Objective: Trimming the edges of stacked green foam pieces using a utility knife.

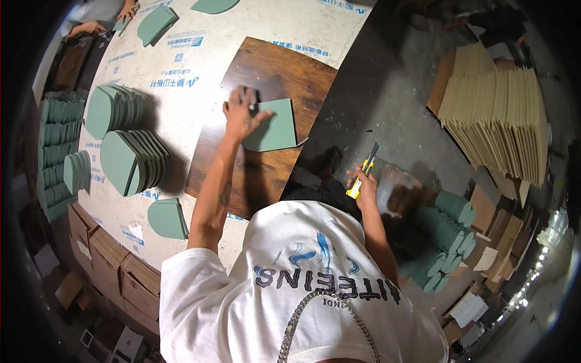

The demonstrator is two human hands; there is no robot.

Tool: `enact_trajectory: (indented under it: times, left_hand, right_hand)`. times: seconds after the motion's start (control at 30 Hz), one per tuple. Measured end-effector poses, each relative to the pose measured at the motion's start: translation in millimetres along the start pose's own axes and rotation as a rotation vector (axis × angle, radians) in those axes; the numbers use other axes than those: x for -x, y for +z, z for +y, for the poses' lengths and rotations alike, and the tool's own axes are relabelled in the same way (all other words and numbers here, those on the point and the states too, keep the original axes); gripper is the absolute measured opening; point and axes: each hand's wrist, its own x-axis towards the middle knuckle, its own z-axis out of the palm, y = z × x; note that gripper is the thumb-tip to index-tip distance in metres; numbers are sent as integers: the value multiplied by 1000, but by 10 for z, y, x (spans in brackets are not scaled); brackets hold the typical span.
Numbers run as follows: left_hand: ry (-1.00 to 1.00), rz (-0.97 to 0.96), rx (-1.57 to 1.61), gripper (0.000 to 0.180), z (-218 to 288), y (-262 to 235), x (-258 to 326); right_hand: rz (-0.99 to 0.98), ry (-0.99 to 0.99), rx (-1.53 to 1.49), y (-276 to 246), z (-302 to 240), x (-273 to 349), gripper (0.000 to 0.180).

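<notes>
A green board [275, 130] with a rounded left side and a straight right edge lies on a dark wood-grain panel [278, 72]. My left hand [242, 115] is open over the board's left part, its fingers spread and slightly blurred, the thumb reaching onto the green surface. Something dark beside those fingers is too unclear to name. Off the table's right edge, my right hand [365, 184] is closed around a yellow utility knife [362, 176], its dark blade pointing away from me.
Stacks of green rounded boards [130, 160] stand on the white printed table sheet [175, 109] to the left. A co-worker's hands [124, 15] are at the far left. Tan sheets [493, 115] are stacked at right, with more green pieces [442, 239] below.
</notes>
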Motion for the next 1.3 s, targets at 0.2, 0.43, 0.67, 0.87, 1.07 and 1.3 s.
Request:
enact_trajectory:
  times: [0.2,0.43,0.67,0.87,1.07,1.3]
  left_hand:
    - [21,-140,-30,104,488,55,573]
    - [-3,-95,15,98,739,169,1015]
    - [-139,-56,34,88,927,255,975]
    - [-152,-23,-34,84,932,309,1007]
    - [-143,-21,-32,81,929,281,977]
    - [-129,-22,-40,79,923,238,942]
  right_hand:
    - [10,7,40,176,-100,-21,29]
    - [-187,-63,829,697,-110,173,36]
    - [-325,-535,1532,916,-150,391,42]
    - [-392,19,1540,1355,-480,621,42]
    - [-365,-2,1616,1334,-435,669,37]
    - [-341,-31,1693,1220,-192,469,32]
